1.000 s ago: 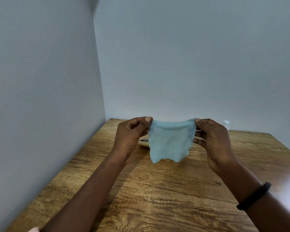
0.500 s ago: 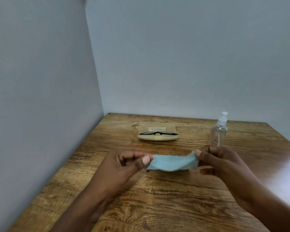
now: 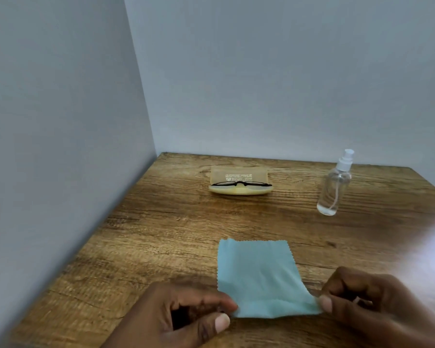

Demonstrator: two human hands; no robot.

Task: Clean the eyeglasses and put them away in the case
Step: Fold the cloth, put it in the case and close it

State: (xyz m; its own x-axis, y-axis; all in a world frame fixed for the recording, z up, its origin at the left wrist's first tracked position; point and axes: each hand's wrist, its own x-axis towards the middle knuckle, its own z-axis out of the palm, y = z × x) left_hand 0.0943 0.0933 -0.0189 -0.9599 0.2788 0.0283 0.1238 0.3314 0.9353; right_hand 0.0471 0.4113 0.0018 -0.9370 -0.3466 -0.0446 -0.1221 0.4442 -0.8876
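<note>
A light blue cleaning cloth lies spread flat on the wooden table near the front. My left hand pinches its near left corner and my right hand pinches its near right corner. At the back, black-framed eyeglasses rest in an open tan case, its lid tipped back toward the wall.
A clear spray bottle with a white nozzle stands at the back right. Grey walls close off the table on the left and at the back. A bright glare falls on the table's right side.
Both hands came down and toward me with the cloth. It hung in the air before; now it lies flat on the table, uncovering the case and bottle.
</note>
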